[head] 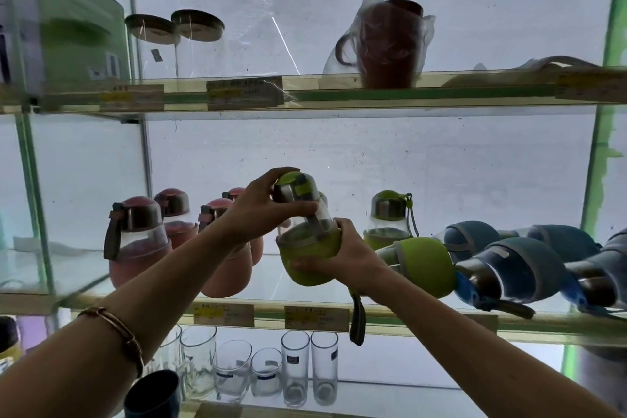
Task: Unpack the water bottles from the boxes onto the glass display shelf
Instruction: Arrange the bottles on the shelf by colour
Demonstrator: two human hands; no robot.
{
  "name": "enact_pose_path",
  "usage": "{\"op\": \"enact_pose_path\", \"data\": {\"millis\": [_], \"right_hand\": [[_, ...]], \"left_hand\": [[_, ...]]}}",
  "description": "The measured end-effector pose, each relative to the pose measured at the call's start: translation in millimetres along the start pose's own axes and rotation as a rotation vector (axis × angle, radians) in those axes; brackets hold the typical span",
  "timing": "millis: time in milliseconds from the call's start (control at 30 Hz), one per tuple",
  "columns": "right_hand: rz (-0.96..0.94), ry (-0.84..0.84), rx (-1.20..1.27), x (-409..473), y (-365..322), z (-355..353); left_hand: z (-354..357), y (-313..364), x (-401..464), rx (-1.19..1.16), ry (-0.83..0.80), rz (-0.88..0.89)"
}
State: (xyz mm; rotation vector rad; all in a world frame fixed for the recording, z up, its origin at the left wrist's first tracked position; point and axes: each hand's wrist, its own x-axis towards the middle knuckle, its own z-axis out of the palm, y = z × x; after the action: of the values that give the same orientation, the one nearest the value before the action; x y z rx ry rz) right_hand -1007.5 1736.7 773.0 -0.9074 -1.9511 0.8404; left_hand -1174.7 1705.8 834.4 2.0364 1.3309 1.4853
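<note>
Green-sleeved water bottle (307, 231) — held above the glass display shelf (424, 314); left hand (263, 210) curled on its cap, right hand (342, 260) cupping the base — likely steadying it for upright placement.

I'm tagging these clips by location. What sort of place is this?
Probably a housewares shop: glass shelves carry price labels, with bottles grouped by colour and drinking glasses in rows below.

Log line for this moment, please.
left hand: grips cap | right hand: holds green bottle base | above middle shelf | not yet placed
</note>
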Motion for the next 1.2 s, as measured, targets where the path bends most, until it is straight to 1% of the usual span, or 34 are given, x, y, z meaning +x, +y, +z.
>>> {"op": "enact_pose_path", "data": {"millis": [67,167,300,433,733,967,1200], "right_hand": [[0.028,-0.064,-0.013,2,-2,-8],[-0.007,-0.124,-0.150,9,-9,-16],[-0.023,-0.127,-0.279,17,-14,-17],[0.021,-0.125,-0.429,26,-9,-13],[0.072,-0.189,-0.677,39,4,-7],[0.059,-0.253,-0.743,38,-2,-14],[0.078,-0.276,-0.679,47,8,-17]], "left_hand": [[-5,1,4,0.021,-0.021,0.001],[-10,-1,8,0.035,-0.106,-0.005],[-7,-9,10,0.018,-0.191,0.008],[-5,-20,11,-0.063,-0.254,-0.011],[8,-52,4,-0.089,-0.198,-0.115],[8,-55,3,-0.018,-0.188,-0.135],[15,-57,3,-0.007,-0.191,-0.111]]}}
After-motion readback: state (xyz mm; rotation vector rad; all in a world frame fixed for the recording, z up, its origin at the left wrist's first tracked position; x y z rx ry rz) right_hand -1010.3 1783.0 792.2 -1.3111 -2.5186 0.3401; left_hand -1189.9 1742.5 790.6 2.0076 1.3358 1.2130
